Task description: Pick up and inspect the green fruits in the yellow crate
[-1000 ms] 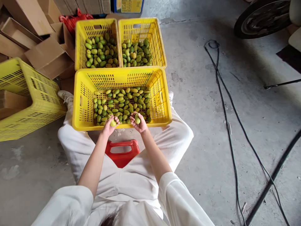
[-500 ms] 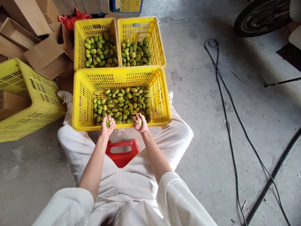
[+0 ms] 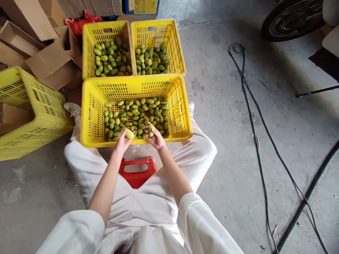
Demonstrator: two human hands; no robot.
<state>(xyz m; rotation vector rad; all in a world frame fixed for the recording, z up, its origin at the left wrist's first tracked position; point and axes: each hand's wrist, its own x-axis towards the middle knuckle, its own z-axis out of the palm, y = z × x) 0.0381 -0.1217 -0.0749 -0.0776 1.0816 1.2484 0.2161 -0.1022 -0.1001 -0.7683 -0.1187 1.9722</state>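
Note:
My left hand (image 3: 123, 141) is curled round a yellow-green mango (image 3: 129, 133), palm turned up, with much of the fruit's side showing. A greener mango (image 3: 150, 130) sits between the thumb and fingers of my right hand (image 3: 157, 139). Both hands are over the near rim of a large yellow crate (image 3: 136, 142), a short way apart. Inside that crate, a loose layer of small green and yellowish mangoes (image 3: 136, 113) covers much of the slotted bottom.
Behind stand two more yellow crates (image 3: 107, 24) with mangoes in them. At left are a tilted yellow crate (image 3: 50, 106) and cardboard boxes (image 3: 50, 63). A red stool (image 3: 137, 180) is between my legs. Black cables (image 3: 255, 130) cross the floor at right, near a wheel (image 3: 291, 21).
Both hands have turned and loosened from tight fists round the mangoes, so more of each fruit shows. They have come slightly closer together.

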